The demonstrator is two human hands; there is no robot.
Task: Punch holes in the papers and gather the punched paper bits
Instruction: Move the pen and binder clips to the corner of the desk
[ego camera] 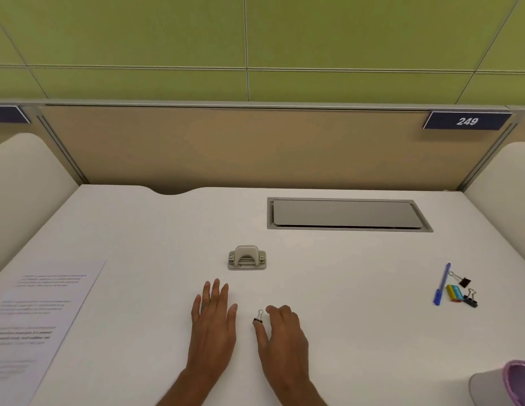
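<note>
Since the papers (41, 312) lie untouched at the counter's (343, 288) left edge and the punch (246, 258) stands well apart from them at centre, no punching looks begun. Left hand (213, 323) rests flat and open, holding nothing. Right hand's (283, 332) grip pinches a small clip (258, 316) between thumb and forefinger just beside it. Next, the clip probably needs setting aside and a sheet brought to the punch. At far right a pink-rimmed bin (516, 382) shows only partly; its contents cannot be told.
</note>
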